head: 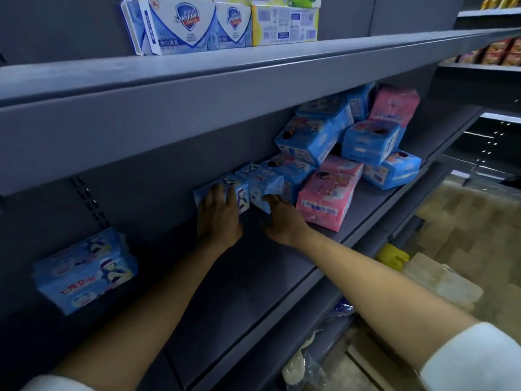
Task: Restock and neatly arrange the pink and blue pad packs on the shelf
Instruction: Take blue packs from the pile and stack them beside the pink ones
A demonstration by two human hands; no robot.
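At the shelf's back edge, my left hand lies flat on a blue pack; right hand meets the next pack, grip unclear. One shove rightward and that leaning heap likely spills over the front edge.

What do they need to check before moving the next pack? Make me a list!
1. Left hand on the pale blue plastic pad pack: ok, fingers lie on it.
2. Right hand firmly gripping the neighbouring blue pack: cannot tell.
3. Heap of blue and pink packs tidy: not ok, tumbled on each other.
4. Bare room on the grey metal shelf in front: ok.
5. Lone blue pack at far left lined up with the rest: not ok, it stands apart.
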